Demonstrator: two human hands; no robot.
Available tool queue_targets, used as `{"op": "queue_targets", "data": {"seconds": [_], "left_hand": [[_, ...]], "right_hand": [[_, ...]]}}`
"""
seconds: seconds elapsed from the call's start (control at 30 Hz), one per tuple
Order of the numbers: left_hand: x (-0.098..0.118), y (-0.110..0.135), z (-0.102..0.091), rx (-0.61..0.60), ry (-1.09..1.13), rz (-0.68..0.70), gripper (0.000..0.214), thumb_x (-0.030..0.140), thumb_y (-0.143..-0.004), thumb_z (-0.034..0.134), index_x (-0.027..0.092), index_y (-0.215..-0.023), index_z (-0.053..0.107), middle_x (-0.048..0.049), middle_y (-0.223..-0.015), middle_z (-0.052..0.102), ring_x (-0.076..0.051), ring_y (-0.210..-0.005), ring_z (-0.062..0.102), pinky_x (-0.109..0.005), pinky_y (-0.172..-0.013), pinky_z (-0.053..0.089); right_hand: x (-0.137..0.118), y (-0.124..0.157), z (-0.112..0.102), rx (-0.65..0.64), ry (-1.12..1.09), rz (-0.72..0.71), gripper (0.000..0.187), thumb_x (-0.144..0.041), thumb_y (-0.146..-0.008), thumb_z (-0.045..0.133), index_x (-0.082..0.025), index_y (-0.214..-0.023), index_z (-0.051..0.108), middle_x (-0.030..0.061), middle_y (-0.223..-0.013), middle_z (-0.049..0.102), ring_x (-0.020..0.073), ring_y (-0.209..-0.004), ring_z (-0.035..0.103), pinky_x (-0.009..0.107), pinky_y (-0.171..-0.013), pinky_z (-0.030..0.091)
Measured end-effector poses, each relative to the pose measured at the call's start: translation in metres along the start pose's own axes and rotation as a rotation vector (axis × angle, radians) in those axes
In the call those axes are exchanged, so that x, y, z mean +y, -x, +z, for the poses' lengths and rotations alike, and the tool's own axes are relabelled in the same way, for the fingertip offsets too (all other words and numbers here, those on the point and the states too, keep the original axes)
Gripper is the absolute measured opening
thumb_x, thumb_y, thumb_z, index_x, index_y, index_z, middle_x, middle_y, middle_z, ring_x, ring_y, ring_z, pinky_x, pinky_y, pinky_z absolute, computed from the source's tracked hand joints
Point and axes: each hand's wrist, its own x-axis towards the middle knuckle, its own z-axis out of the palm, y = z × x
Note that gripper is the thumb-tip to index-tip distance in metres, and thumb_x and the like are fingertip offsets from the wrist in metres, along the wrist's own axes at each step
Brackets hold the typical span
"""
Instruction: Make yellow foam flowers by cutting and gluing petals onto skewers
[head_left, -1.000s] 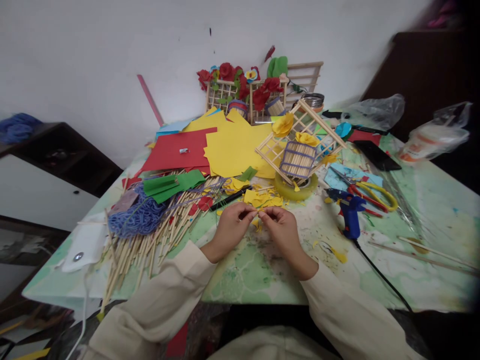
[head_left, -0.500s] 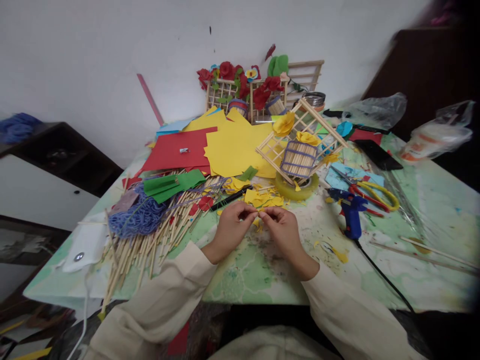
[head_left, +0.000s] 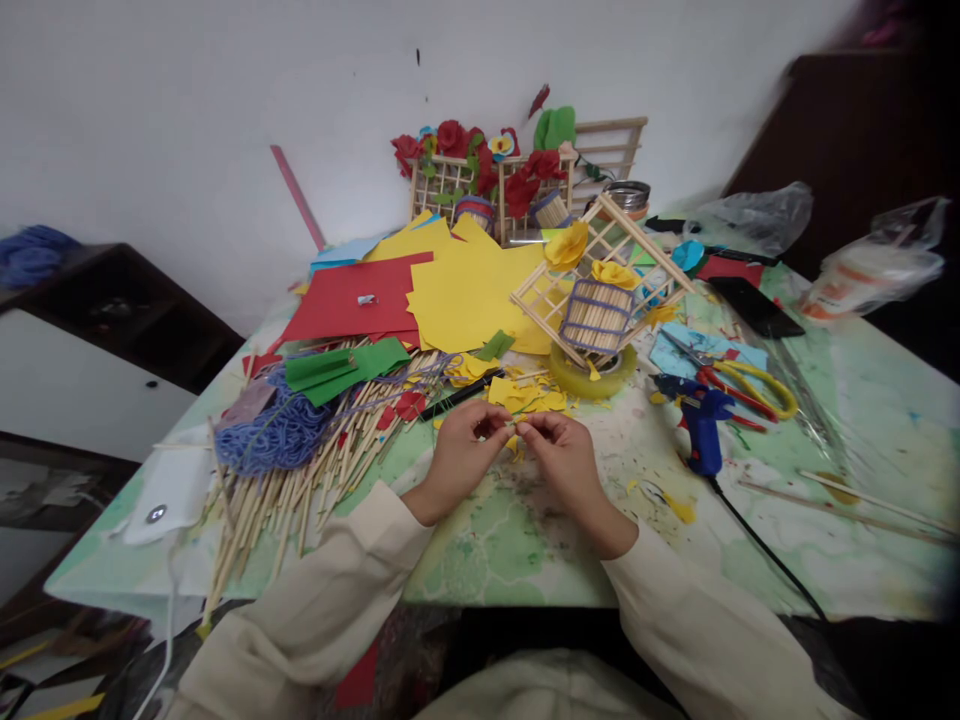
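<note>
My left hand (head_left: 466, 449) and my right hand (head_left: 564, 462) meet fingertip to fingertip above the near middle of the table. Both are pinched closed on a small piece of yellow paper (head_left: 516, 424), mostly hidden by the fingers. Right behind them lies a pile of yellow paper scraps (head_left: 528, 396). A black pen-like stick (head_left: 459, 397) slants just left of the scraps. Behind the scraps a stick lattice frame (head_left: 651, 255) with yellow paper flowers (head_left: 566, 246) and a small stick basket (head_left: 598, 316) leans over a roll of tape (head_left: 609, 378).
Loose sticks (head_left: 300, 500), blue yarn (head_left: 274, 425) and green paper (head_left: 346, 368) are heaped at left. To the right lie a blue glue gun (head_left: 703, 425) with its cord, scissors (head_left: 750, 392) and a phone (head_left: 757, 308). Red (head_left: 352, 298) and yellow sheets (head_left: 472, 290) spread behind.
The hands stay in the same place, with only slight finger movement at the yellow paper piece. The whole view has shifted very slightly.
</note>
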Motion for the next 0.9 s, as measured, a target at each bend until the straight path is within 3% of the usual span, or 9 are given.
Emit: {"op": "queue_targets", "data": {"seconds": [0.13, 0.4, 0.57, 0.67, 0.77, 0.9], "left_hand": [[-0.002, 0.000, -0.001, -0.012, -0.022, 0.044, 0.015, 0.023, -0.075, 0.065, 0.015, -0.086, 0.071, -0.0026, -0.069, 0.060, -0.012, -0.064, 0.054, -0.024, -0.060, 0.042], [-0.003, -0.001, 0.001, -0.004, 0.038, 0.029, 0.009, 0.022, -0.074, 0.065, 0.016, -0.077, 0.073, -0.0029, -0.068, 0.061, -0.013, -0.067, 0.055, -0.024, -0.062, 0.043], [-0.009, -0.006, 0.000, 0.045, 0.254, -0.168, 0.011, 0.022, -0.066, 0.071, 0.015, -0.074, 0.072, -0.0033, -0.075, 0.063, -0.013, -0.071, 0.057, -0.025, -0.066, 0.043], [-0.011, -0.010, -0.003, 0.089, 0.453, -0.336, 0.021, 0.026, -0.059, 0.076, 0.014, -0.076, 0.071, -0.0004, -0.067, 0.061, -0.008, -0.058, 0.051, -0.022, -0.057, 0.039], [-0.005, -0.014, -0.004, 0.086, 0.649, -0.477, 0.030, 0.027, -0.052, 0.081, 0.012, -0.076, 0.069, 0.0019, -0.060, 0.057, -0.005, -0.049, 0.046, -0.021, -0.052, 0.035], [0.008, -0.016, 0.007, 0.069, 0.852, -0.561, 0.035, 0.022, -0.043, 0.084, 0.010, -0.070, 0.066, 0.0014, -0.060, 0.057, -0.004, -0.048, 0.046, -0.020, -0.051, 0.035]], "right_hand": [[0.000, 0.000, 0.000, -0.013, 0.007, 0.002, 0.016, -0.032, -0.067, 0.061, -0.017, -0.069, 0.067, 0.0045, -0.068, 0.067, 0.0162, -0.063, 0.058, 0.029, -0.063, 0.045], [0.000, 0.000, 0.001, -0.014, -0.014, -0.001, 0.016, -0.032, -0.066, 0.063, -0.017, -0.068, 0.068, 0.0040, -0.067, 0.069, 0.0163, -0.062, 0.059, 0.029, -0.062, 0.046], [-0.002, 0.000, -0.001, 0.011, -0.047, 0.002, 0.019, -0.035, -0.066, 0.064, -0.017, -0.068, 0.066, 0.0039, -0.068, 0.067, 0.0159, -0.063, 0.058, 0.029, -0.063, 0.045], [-0.006, 0.000, -0.003, 0.026, -0.057, -0.016, 0.022, -0.038, -0.068, 0.063, -0.017, -0.065, 0.062, 0.0015, -0.062, 0.062, 0.0140, -0.058, 0.053, 0.027, -0.059, 0.043], [-0.009, 0.001, -0.005, 0.038, -0.058, -0.060, 0.024, -0.039, -0.069, 0.062, -0.017, -0.062, 0.058, -0.0008, -0.058, 0.057, 0.0126, -0.056, 0.050, 0.026, -0.057, 0.041], [-0.009, -0.002, -0.005, 0.089, -0.048, -0.137, 0.021, -0.037, -0.070, 0.061, -0.017, -0.065, 0.060, -0.0001, -0.062, 0.060, 0.0137, -0.059, 0.052, 0.028, -0.061, 0.043]]}}
